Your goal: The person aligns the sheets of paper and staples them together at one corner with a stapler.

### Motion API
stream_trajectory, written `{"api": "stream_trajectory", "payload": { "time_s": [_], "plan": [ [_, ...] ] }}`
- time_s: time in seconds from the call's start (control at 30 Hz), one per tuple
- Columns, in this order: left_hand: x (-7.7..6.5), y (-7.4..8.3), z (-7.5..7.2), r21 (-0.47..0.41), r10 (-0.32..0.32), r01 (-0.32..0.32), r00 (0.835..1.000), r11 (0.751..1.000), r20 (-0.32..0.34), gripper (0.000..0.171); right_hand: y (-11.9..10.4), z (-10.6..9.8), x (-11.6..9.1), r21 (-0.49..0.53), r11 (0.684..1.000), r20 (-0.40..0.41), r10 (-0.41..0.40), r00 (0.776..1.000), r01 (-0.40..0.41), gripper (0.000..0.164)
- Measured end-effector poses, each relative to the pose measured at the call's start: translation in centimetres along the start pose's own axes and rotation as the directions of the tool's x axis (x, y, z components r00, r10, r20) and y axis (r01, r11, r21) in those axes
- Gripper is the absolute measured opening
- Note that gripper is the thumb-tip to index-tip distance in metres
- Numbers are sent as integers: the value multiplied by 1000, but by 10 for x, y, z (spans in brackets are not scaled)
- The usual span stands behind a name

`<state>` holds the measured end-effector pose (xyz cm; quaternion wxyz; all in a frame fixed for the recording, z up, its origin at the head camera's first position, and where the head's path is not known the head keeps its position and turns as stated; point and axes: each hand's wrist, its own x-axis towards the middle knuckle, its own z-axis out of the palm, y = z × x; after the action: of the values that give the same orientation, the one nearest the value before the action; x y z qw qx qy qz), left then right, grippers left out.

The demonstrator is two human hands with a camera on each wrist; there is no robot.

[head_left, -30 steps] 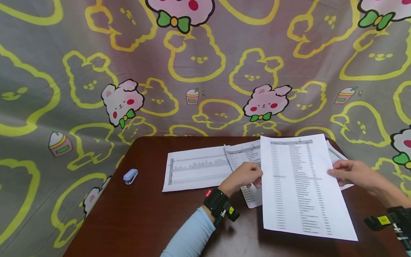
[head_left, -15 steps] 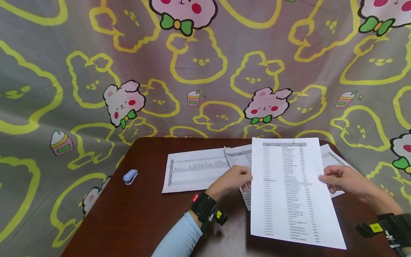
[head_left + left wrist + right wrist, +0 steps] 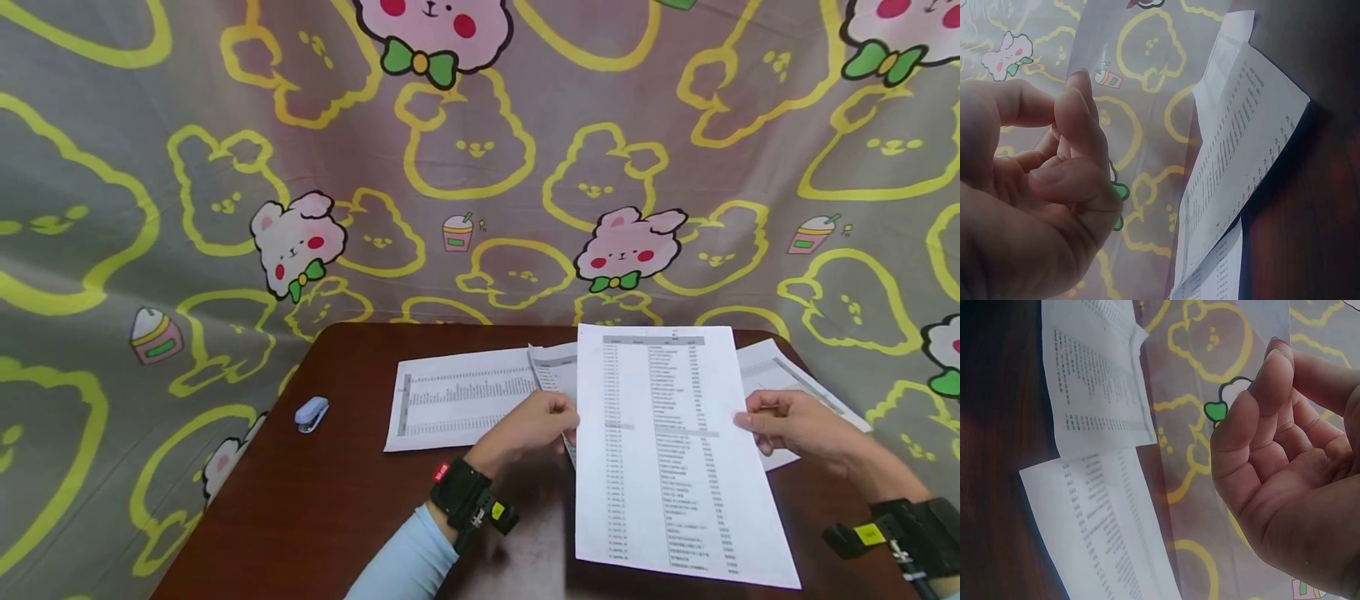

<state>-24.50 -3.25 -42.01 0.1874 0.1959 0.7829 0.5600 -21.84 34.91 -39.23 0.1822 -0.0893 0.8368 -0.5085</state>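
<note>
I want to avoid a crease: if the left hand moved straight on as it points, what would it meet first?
Most likely the held paper, whose left edge the left hand pinches; depth beyond it is unclear.

Sheets and stapler on table

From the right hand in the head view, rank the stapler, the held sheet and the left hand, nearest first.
1. Held sheet: nearest, its right edge pinched by the right hand.
2. Left hand: across the sheet, at its left edge.
3. Stapler: farthest, on the table's left side.
</note>
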Motion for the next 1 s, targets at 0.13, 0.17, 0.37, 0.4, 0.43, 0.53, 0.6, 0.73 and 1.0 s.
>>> {"api": "stream_trajectory", "payload": {
  "time_s": [0.13, 0.17, 0.37, 0.4, 0.43, 0.53, 0.6, 0.73, 1.0],
  "plan": [
    [-3, 1, -1, 6, 3, -2, 1000, 1000, -20, 15, 0, 1, 1, 26, 1000, 25, -9, 1000, 8, 27],
    [-4, 2, -2, 7, 2, -2, 1000, 1000, -22, 15, 0, 2, 1, 27, 1000, 26, -12, 1000, 11, 26],
    [-8, 4, -6, 20, 5, -4, 1000, 1000, -27, 16, -2, 5, 3, 36, 999, 12, -2, 1000, 2, 27],
    [-9, 4, -7, 18, 4, -4, 1000, 1000, -25, 16, -2, 6, 3, 35, 999, 10, 0, 1000, 0, 28],
    [-11, 4, -8, 16, 6, -6, 1000, 1000, -23, 17, -4, 7, 4, 35, 999, 8, 4, 1000, -4, 29],
    [-15, 3, -11, 4, -1, 1, 1000, 1000, -21, 17, -7, 11, 6, 22, 1000, 7, 10, 1000, -10, 34],
    [-18, 2, -13, -1, -2, 2, 1000, 1000, -19, 17, -9, 13, 7, 17, 1000, 0, 19, 1000, -19, 36],
    [-22, 0, -17, 3, 12, -11, 1000, 1000, -22, 17, -11, 16, 10, 3, 1000, -3, 16, 1000, -16, 41],
    [-33, -9, -26, -12, -2, 1, 1000, 1000, -30, 18, -12, 29, 15, 12, 1000, 23, -24, 999, 24, 35]
  ]
}}
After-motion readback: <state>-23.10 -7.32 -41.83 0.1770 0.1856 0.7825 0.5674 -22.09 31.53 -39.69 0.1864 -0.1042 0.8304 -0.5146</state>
